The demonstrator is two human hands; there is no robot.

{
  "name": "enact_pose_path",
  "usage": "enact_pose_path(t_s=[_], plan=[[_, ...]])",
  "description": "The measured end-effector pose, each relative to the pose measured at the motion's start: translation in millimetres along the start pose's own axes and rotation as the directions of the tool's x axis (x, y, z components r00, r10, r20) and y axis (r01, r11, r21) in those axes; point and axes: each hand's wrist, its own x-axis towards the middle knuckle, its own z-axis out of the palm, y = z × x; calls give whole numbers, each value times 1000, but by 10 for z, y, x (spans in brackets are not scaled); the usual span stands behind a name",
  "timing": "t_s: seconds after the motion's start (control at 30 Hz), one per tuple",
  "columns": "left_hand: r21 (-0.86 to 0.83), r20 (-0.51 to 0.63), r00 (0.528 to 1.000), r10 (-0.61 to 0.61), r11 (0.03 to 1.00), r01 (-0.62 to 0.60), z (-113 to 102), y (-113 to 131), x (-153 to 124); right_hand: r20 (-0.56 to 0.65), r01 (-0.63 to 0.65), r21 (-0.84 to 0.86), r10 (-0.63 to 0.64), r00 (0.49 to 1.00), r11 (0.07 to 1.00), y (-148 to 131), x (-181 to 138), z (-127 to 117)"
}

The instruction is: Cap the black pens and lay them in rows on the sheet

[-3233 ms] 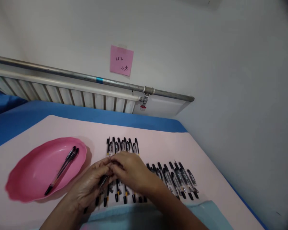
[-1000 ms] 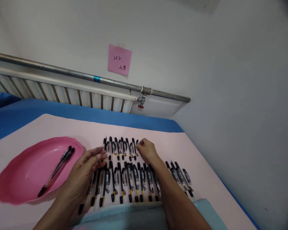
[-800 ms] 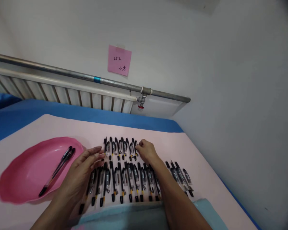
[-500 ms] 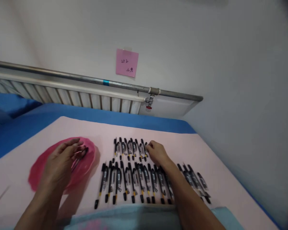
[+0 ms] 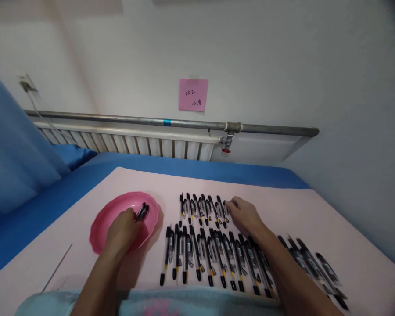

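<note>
My left hand (image 5: pixel 125 226) is lowered into a pink scalloped dish (image 5: pixel 98 221), its fingers curled and partly hidden. Black pen parts (image 5: pixel 142 212) are at its fingertips, seemingly in its grip. At the right end of the back row, my right hand (image 5: pixel 245 213) pinches a black pen cap (image 5: pixel 225 208) lying on the table. Beside it runs a back row of black pens (image 5: pixel 200 208) alternating with shorter cap-like pieces. A longer front row of pens (image 5: pixel 210 256) lies nearer me, partly covered by my right forearm.
More pens (image 5: pixel 311 259) lie to the right of my right forearm. A thin white stick (image 5: pixel 56 267) lies at the left on the pink tabletop (image 5: pixel 145 177). Behind the table are a radiator (image 5: pixel 134 142), a pipe with a red-handled valve (image 5: pixel 226 150) and a pink note (image 5: pixel 193 95).
My left hand has gone down into the dish with the dark pen parts, which it held above it before. My right hand stays at the back row's end. The view has shifted left.
</note>
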Motion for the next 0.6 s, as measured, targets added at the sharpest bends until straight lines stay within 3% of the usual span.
enact_pose_path(t_s=[0.3,0.47,0.53,0.6], plan=[[114,50,999,-9,993,3,2,37,3,-92,46,134,-34,995,990,-173,-45,-142],[142,-27,1000,-12,990,16,114,13,76,-73,90,208,-76,994,974,-313,-96,-195],[119,-47,999,-25,992,30,110,8,74,-71,111,215,-97,993,970,-336,-99,-214],[-8,-79,997,-17,1000,16,61,11,42,-64,115,231,-103,993,966,-385,-119,-250]])
